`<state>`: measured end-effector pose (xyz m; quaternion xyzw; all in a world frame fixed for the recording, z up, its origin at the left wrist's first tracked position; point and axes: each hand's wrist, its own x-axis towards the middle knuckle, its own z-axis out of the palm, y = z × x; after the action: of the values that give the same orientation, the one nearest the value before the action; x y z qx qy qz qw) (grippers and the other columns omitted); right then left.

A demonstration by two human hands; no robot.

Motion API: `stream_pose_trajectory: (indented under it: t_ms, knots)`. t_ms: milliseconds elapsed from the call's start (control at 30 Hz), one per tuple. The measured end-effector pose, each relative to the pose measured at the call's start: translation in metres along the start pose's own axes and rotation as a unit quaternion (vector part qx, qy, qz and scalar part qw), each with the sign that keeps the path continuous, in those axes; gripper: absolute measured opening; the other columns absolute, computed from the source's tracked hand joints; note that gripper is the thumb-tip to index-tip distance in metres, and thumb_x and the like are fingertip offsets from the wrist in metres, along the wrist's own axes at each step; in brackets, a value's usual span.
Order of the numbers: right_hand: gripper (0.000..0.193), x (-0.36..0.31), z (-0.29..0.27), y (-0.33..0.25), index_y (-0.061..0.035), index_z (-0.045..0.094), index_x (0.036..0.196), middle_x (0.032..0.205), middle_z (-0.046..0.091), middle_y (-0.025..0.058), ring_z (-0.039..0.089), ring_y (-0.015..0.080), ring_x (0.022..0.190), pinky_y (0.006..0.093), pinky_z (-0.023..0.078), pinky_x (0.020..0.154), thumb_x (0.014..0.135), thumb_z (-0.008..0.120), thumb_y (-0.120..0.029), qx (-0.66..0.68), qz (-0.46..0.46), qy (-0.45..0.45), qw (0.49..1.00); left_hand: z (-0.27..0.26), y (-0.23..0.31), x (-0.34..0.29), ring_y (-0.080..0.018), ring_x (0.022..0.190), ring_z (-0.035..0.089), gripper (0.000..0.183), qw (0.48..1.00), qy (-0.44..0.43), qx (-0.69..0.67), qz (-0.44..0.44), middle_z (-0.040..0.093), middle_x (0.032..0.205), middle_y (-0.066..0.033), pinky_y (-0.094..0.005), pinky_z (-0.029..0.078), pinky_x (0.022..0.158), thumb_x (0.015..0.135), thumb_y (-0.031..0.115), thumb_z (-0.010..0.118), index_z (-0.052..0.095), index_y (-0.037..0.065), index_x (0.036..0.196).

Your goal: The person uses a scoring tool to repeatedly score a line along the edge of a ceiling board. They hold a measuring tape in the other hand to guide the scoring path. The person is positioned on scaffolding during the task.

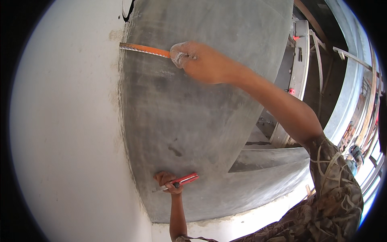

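Note:
My right hand [189,60], its fingertips coated in white dust, is closed round a flat orange saw blade [151,50] with a toothed silver edge. The blade's far end meets the joint where a grey cement surface [181,121] borders a white wall [68,121]. Lower down, close to that same wall, my left hand [167,180] grips a red utility knife [187,178] with a black knob. The knife's thin metal end points toward the wall, and the back of this hand is near the grey surface.
At the right, an opening in the grey surface shows a pale beam [299,60] with small red fittings. Beyond it lie wooden sticks [350,57] and stacked timber. Another person's foot [354,151] shows at the far right. A dark gap [128,12] breaks the joint at the top.

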<state>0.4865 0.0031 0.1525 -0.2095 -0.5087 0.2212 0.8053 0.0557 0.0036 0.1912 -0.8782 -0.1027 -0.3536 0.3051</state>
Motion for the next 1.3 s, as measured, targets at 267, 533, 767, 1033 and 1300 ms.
stream_pose_trajectory:
  t_ms: [267,533,767,1033,1300]
  knots:
    - [0.025,0.004,-0.004,-0.009,-0.0095,0.047,0.075,0.062,0.03,-0.0042,0.031,0.0084,0.058,0.0295,0.03,0.056,0.095,0.042,-0.022,-0.005,0.031,-0.007,0.999,-0.001,-0.001,0.0,-0.0208,0.067,0.044,0.043,1.0,0.003,0.016,-0.009,0.047,0.058,0.0002,-0.0377,0.032,0.072,0.098,0.038,0.032,0.043,0.015,0.064]
    - [0.026,0.004,-0.014,-0.004,-0.0068,0.049,0.076,0.064,0.035,-0.0025,0.035,0.0106,0.06,0.03,0.032,0.058,0.095,0.044,-0.023,-0.003,-0.046,-0.025,0.999,-0.005,-0.001,0.0,-0.0208,0.067,0.043,0.044,1.0,-0.008,0.022,-0.006,0.044,0.055,0.0003,-0.0375,0.032,0.074,0.099,0.04,0.032,0.044,0.015,0.065]
    - [0.029,0.048,0.013,-0.012,-0.0032,0.051,0.078,0.066,0.043,0.0073,0.042,0.0184,0.064,0.0377,0.038,0.063,0.096,0.042,-0.024,-0.125,-0.262,0.117,0.95,-0.004,0.001,-0.002,-0.0209,0.066,0.043,0.044,1.0,-0.005,0.02,-0.019,0.044,0.054,0.0003,-0.0382,0.032,0.073,0.098,0.041,0.033,0.045,0.015,0.064]
    - [0.032,-0.004,0.014,0.018,-0.0022,0.045,0.081,0.071,0.045,0.007,0.045,0.0188,0.067,0.0367,0.039,0.066,0.1,0.042,-0.028,-0.114,-0.214,0.085,0.966,-0.004,-0.009,-0.008,-0.0216,0.066,0.045,0.046,0.999,-0.011,0.027,-0.02,0.045,0.054,-0.0009,-0.0388,0.032,0.072,0.097,0.039,0.032,0.046,0.015,0.061]
    - [0.042,0.028,0.011,-0.015,-0.0027,0.052,0.088,0.08,0.048,0.003,0.044,0.0171,0.076,0.036,0.041,0.07,0.101,0.042,-0.041,-0.085,-0.065,0.051,0.993,-0.006,-0.01,-0.005,-0.0223,0.064,0.047,0.047,0.999,0.002,0.033,-0.011,0.047,0.053,-0.0018,-0.0388,0.033,0.072,0.095,0.039,0.034,0.048,0.014,0.059]
